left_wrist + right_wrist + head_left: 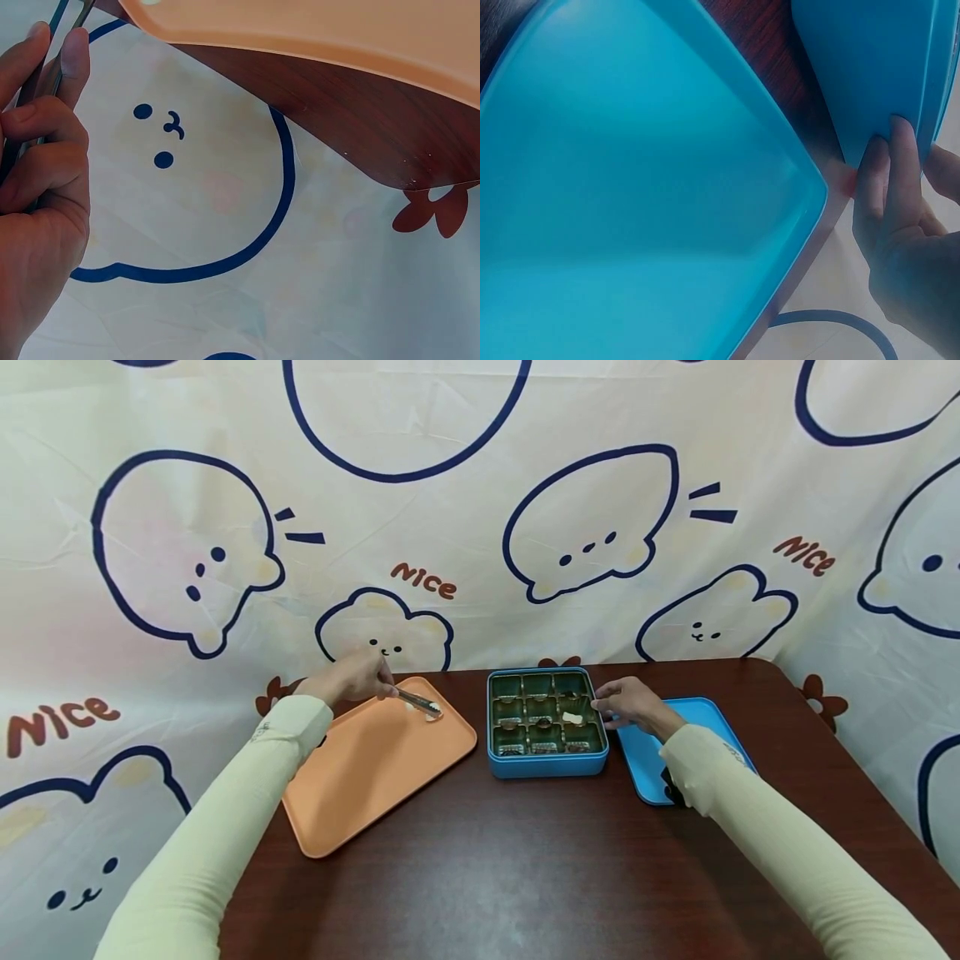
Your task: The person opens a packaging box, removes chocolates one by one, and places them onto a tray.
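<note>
1. Slipping: the left hand [348, 678] has its fingers closed around slim metal tweezers [417, 700], their tips at a small pale piece [432, 717] on the upper right of the orange tray [360, 777], left of centre in the head view. Whether the tips grip the piece cannot be told; a shallow or off-centre pinch could let it drop.

2. Crushing: the piece looks soft, so too hard a squeeze might deform it or shoot it sideways.

3. Dropping midway: bare table [465, 860] separates the tray from the blue box [547, 766] at centre right; loosened fingers there could lose the piece.

4. Shifting: the right hand [633, 703] lightly holds the box's right side, fingertips at wall and rim. An uneven push could skew the box, which sits near the table's far edge.

5. Knocking: those fingers are near another pale piece [572, 718] in the middle row's right compartment.

6. Snagging: the right cuff [693, 768] hangs over the blue lid [647, 768] and might drag it.
</note>
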A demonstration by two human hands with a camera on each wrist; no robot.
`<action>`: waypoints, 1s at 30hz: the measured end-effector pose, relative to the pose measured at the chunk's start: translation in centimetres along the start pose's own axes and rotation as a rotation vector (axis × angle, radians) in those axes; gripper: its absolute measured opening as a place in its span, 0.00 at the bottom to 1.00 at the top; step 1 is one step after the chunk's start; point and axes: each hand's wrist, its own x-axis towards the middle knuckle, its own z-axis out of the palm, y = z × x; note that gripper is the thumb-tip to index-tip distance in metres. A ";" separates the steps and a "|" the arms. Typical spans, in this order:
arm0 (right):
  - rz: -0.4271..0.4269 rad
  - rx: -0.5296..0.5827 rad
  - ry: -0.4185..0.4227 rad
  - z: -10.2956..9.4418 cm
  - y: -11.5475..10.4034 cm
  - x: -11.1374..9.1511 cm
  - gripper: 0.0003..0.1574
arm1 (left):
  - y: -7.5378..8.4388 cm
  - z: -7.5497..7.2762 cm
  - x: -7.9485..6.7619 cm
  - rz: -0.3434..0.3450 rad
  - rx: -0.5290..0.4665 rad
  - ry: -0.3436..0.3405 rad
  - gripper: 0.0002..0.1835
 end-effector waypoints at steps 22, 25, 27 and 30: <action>-0.013 0.004 -0.015 0.2 0.0 0.0 0.27 | -0.5 0.3 -0.3 -0.002 -0.005 0.016 0.10; -0.013 0.006 -0.013 0.2 0.0 0.1 0.28 | -0.3 -0.3 -0.2 -0.007 -0.009 0.014 0.10; -0.014 0.001 -0.011 0.1 0.0 0.0 0.28 | 0.1 -0.7 0.0 -0.009 -0.016 0.026 0.10; -0.013 0.001 -0.011 0.0 0.0 0.0 0.28 | 0.9 -1.3 0.3 0.001 -0.025 0.063 0.09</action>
